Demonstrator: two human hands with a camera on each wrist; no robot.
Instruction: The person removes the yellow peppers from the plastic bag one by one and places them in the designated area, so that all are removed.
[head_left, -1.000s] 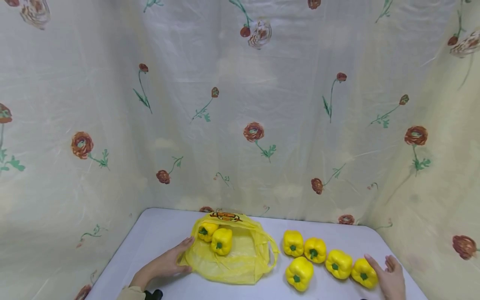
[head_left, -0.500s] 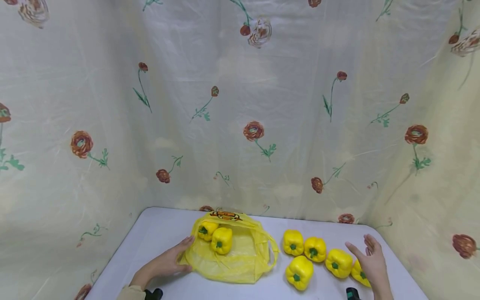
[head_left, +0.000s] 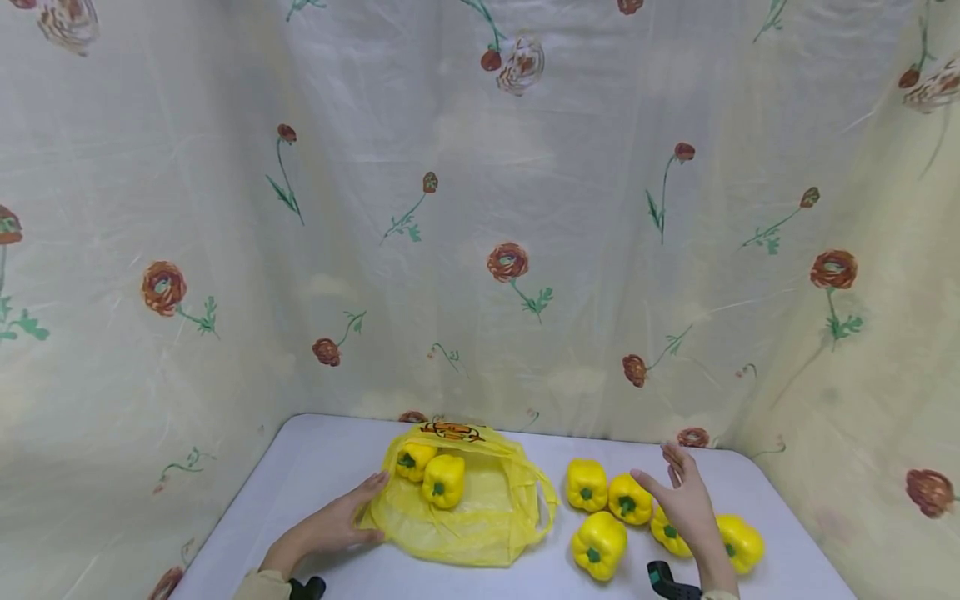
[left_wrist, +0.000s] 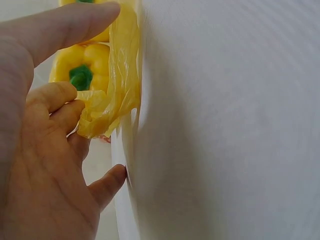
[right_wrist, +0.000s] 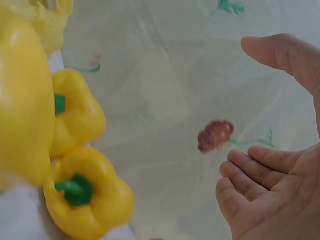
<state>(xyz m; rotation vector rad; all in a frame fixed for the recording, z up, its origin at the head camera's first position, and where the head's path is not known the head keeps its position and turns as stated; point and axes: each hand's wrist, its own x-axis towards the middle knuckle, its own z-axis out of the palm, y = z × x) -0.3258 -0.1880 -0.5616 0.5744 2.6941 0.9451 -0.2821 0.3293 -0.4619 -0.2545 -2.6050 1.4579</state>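
A yellow plastic bag (head_left: 480, 533) lies on the white table with its mouth toward me. Two yellow bell peppers (head_left: 444, 483) with green stems sit inside, at its left. My left hand (head_left: 341, 525) rests at the bag's left side, thumb and fingers spread along it; in the left wrist view the fingertips touch the crumpled film (left_wrist: 97, 117). Right of the bag are several more yellow bell peppers (head_left: 600, 546). My right hand (head_left: 684, 504) hovers over the pepper row with nothing in it, thumb and fingers apart, partly hiding one pepper (head_left: 667, 533).
A bag handle loop (head_left: 546, 504) sticks out to the right, near the closest pepper (head_left: 587, 486). The rightmost pepper (head_left: 742, 543) lies beside my right wrist. Flowered curtains (head_left: 480, 333) rise behind and at both sides of the white table (head_left: 315, 450).
My right hand has moved left along the pepper row, away from the rightmost pepper, which shows again right of the wrist. The left hand and the bag have stayed still.
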